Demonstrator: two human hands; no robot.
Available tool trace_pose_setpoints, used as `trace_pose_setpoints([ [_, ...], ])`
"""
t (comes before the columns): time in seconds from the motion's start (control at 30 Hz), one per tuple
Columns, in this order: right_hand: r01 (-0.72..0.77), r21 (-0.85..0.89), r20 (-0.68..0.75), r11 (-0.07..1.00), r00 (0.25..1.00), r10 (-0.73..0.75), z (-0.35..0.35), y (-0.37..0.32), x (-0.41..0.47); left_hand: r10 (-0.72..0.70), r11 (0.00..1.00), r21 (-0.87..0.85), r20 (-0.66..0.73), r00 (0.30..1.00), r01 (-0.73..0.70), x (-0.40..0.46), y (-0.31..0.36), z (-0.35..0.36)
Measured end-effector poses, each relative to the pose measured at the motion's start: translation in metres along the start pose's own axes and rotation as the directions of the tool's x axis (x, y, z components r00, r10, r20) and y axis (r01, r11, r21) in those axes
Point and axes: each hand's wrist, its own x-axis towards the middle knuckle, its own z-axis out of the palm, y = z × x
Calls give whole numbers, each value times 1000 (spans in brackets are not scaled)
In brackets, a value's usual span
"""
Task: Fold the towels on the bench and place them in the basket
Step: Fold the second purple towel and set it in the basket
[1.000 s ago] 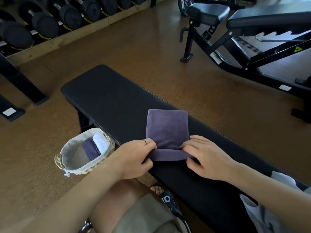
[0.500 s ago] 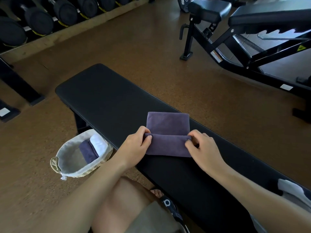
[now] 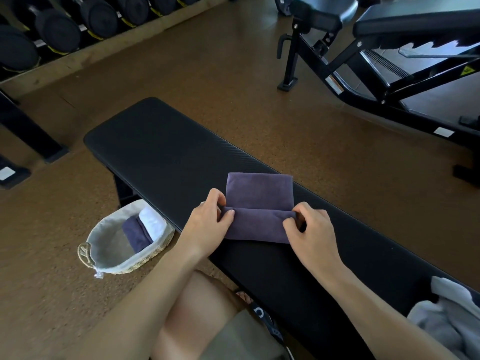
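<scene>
My left hand (image 3: 211, 224) and right hand (image 3: 311, 229) each pinched an end of the purple towel's (image 3: 258, 201) folded near edge on the table (image 3: 161, 152); the basket (image 3: 104, 252) sat left on the floor.

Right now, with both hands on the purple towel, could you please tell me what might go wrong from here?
1. The left hand and right hand pinch only the ends of the fold in the purple towel; its middle may sag and the fold come out crooked.
2. The basket sits on the floor beside the bench, so the fold might loosen while carried down.
3. The grey cloth at the bench's end could slip off.
</scene>
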Motion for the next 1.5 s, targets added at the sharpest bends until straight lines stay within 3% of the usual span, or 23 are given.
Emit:
trace_pose_setpoints([
  [0.17,-89,-20,-21,996,996,88,-1,-5,2,15,998,55,-55,998,-11,1,1,0],
  [0.27,163,-110,-69,981,983,-171,-3,-8,3,131,966,240,-115,985,-100,2,2,-4],
  [0.33,398,-265,21,878,913,-408,-3,-8,2,394,825,466,-71,916,-318,3,5,-5],
  [0.37,485,-322,85,813,870,-486,-2,-7,2,522,711,542,19,853,-448,4,6,-4],
  [0.43,580,-356,175,733,811,-558,-4,-4,4,640,517,582,224,735,-628,6,7,-6],
  [0.5,617,-338,226,710,786,-575,-9,-3,6,662,417,581,333,671,-699,7,5,-12],
  [0.73,653,-278,388,705,747,-539,-29,2,11,544,405,585,463,700,-702,-2,4,-21],
  [0.97,554,-143,313,820,811,-493,-36,-1,30,582,480,568,364,727,-668,8,10,-20],
  [1.13,242,-5,279,970,932,-231,-36,-2,52,392,833,328,216,894,-445,25,14,-36],
  [1.2,108,56,305,993,945,-120,-33,-1,59,292,920,205,208,933,-334,35,11,-37],
  [1.3,-33,117,308,993,951,-4,-25,-1,72,194,970,106,207,959,-219,49,3,-31],
  [1.5,-156,1,306,988,940,149,-9,0,92,95,992,65,126,987,-104,68,-9,-16],
])
